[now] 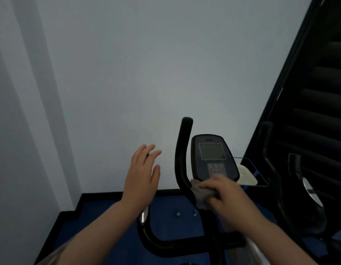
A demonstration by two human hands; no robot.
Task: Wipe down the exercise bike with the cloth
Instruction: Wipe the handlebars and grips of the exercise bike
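Note:
The exercise bike stands in front of me with a dark console and black curved handlebars. My right hand grips a crumpled grey cloth and holds it against the lower edge of the console, beside the inner handlebar. My left hand hovers in the air left of the handlebars, fingers straight and spread, holding nothing. The left grip of the bike lies partly hidden under that hand and forearm.
A pale wall rises close behind the bike. Blue floor matting with a black border lies below. A second machine and a dark stair-like structure crowd the right side. A cream tray-like object sits behind the console.

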